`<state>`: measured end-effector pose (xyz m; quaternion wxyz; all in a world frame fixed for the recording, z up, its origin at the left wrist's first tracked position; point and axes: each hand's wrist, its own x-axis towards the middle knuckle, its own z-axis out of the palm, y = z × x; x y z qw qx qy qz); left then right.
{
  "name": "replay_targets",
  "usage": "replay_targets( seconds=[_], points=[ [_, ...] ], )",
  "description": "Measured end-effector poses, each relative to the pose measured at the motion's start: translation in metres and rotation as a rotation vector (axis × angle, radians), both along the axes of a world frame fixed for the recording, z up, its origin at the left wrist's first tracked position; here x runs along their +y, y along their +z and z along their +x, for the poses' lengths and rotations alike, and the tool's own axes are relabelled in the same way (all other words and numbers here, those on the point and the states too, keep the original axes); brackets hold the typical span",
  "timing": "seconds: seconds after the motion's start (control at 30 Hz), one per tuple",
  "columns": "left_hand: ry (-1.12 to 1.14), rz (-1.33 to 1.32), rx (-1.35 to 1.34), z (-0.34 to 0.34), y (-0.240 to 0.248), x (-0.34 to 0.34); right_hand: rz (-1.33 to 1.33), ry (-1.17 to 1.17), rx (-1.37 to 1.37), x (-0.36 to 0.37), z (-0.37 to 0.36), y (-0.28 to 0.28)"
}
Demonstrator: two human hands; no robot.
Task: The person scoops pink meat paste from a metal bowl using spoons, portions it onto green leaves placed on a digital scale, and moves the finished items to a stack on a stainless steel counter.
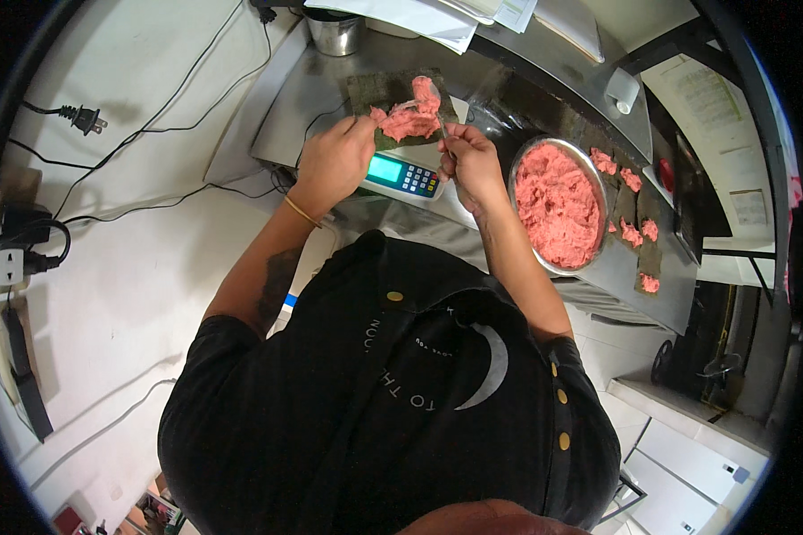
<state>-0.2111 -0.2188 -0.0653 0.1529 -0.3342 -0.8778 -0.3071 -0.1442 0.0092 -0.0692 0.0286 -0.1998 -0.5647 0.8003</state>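
A dark green seaweed sheet [362,87] lies over the kitchen scale [417,176], whose screen glows blue-green. Pink minced paste [409,122] is heaped unevenly on the sheet. My left hand [335,162] pinches the sheet's near left edge; its fingertips are partly hidden. In my right hand [473,166] is a spoon [441,111], its head against the paste with a lump standing up by it. Just right of that hand, a round metal bowl [514,183] holds plenty of the same pink paste.
Right of the bowl, several seaweed pieces [649,259] carry small pink lumps on the steel counter [638,290]. A metal pot [335,34] and papers [419,20] stand along the back. Black cords [165,129] run down the white wall at the left.
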Motion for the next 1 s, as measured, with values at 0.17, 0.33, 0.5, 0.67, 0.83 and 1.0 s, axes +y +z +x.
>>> replay_targets(
  seconds=[0.17, 0.33, 0.5, 0.67, 0.83, 1.0],
  points=[
    [-0.088, -0.018, 0.001, -0.017, -0.007, -0.002, 0.111, 0.009, -0.032, -0.008, -0.007, -0.001],
    [-0.178, -0.013, -0.031, -0.032, -0.012, 0.002, 0.240, 0.026, -0.065, -0.011, -0.013, -0.005],
    [-0.220, -0.109, -0.034, -0.038, -0.013, -0.001, 0.260, 0.026, -0.099, 0.001, -0.025, -0.017],
    [-0.170, -0.203, -0.012, -0.035, -0.034, 0.001, 0.207, 0.049, -0.129, 0.005, -0.038, -0.016],
    [-0.078, -0.152, -0.016, -0.035, -0.044, -0.007, 0.144, 0.057, -0.085, 0.012, -0.039, -0.012],
    [-0.039, -0.206, -0.055, -0.032, -0.035, -0.020, 0.093, 0.022, -0.048, 0.031, -0.035, -0.010]
  ],
)
